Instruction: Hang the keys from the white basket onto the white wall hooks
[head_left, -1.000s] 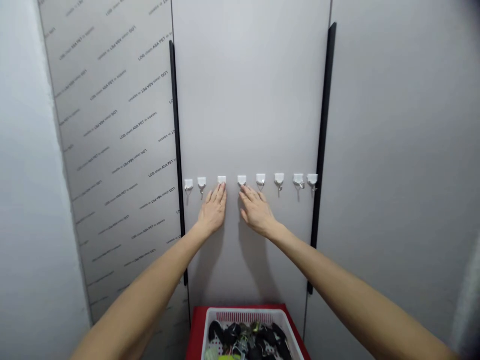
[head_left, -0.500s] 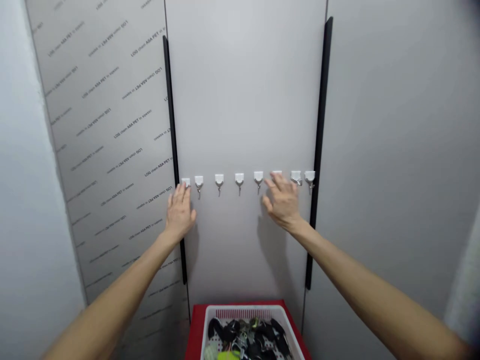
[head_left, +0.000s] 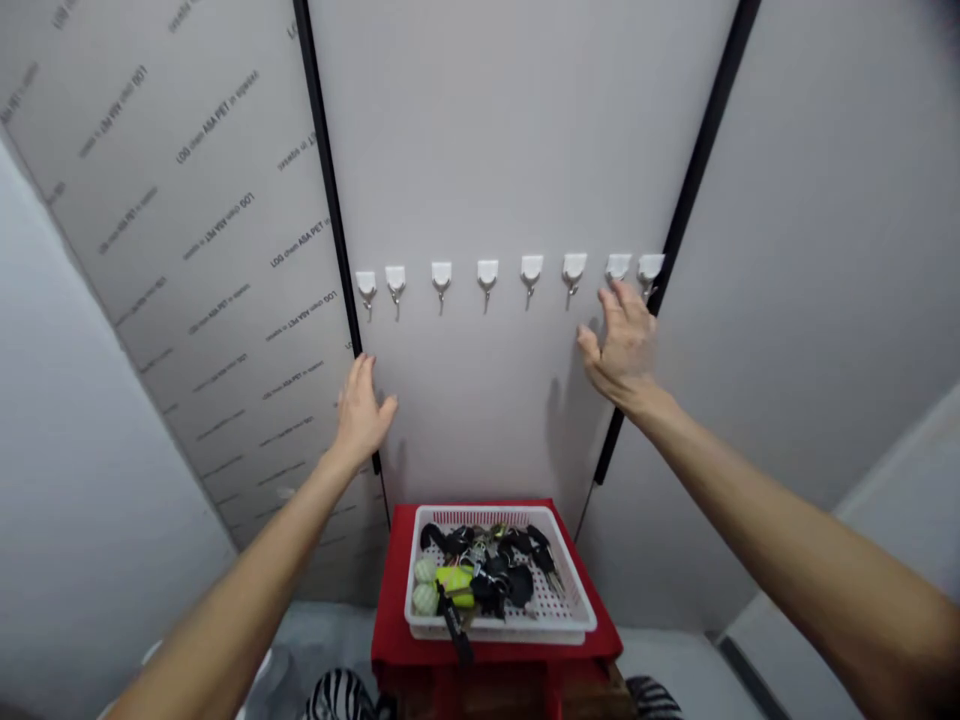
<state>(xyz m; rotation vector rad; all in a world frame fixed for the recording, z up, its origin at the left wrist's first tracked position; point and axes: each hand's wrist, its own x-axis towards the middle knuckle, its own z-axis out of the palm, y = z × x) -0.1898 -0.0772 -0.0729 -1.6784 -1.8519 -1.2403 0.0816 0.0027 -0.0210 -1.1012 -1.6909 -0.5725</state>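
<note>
A row of several white hooks with small metal hangers is fixed across the pale panel. My right hand is raised at the right end of the row, fingers apart and holding nothing. Its fingertips are just at the second hook from the right, covering that hook's lower part; whether they touch it I cannot tell. Lower down on the left, my left hand is open with nothing in it, beside the left black strip and below the leftmost hook.
Below, a white plastic basket stands on a red stool. Inside are several keys with black fobs, a yellow-green item and two pale round balls. Another black strip borders the panel's right side.
The view has tipped downward, showing more of the basket and stool. My right hand has moved right along the hooks, and my left hand has dropped away from the leftmost hook.
</note>
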